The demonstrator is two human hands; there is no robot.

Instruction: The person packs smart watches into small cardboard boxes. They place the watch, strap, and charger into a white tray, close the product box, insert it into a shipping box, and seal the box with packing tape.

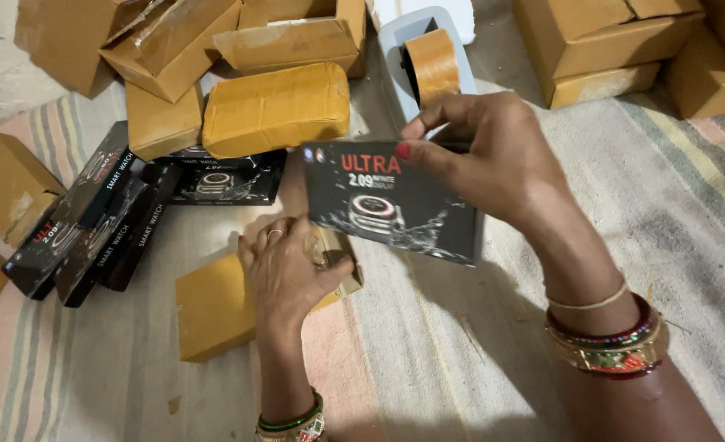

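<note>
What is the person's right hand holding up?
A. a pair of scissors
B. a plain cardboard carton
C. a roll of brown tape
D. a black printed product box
D: the right hand grips a black product box by its top edge, above the striped mat.

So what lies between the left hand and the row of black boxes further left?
In the head view, only bare striped mat separates the left hand from the row of black boxes; the yellow-brown parcel sits just below that stretch.
</note>
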